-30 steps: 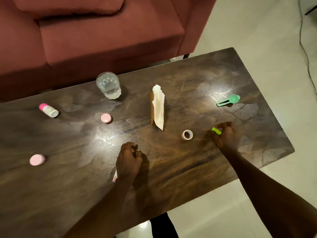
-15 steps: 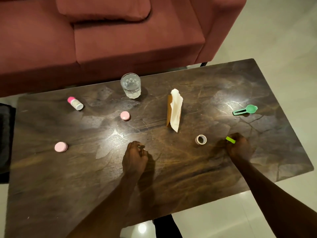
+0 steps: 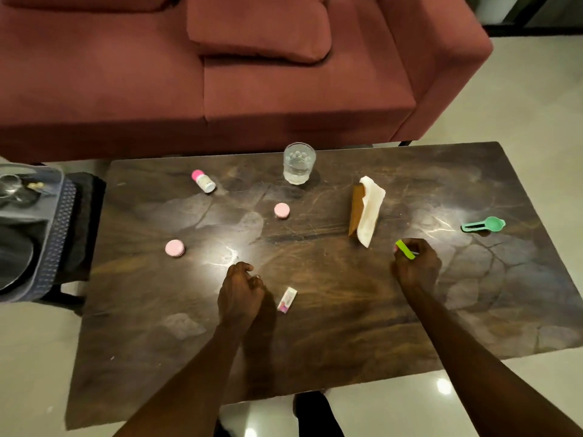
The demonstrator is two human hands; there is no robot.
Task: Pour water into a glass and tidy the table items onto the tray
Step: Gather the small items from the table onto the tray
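Green flat stick (image 3: 405, 249) pinched by right fingers (image 3: 410, 247); left fingers (image 3: 249, 275) curled, empty.

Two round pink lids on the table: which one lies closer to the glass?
The pink lid nearer the table's middle, just this side of the glass. The other pink lid lies farther left, toward the tray.
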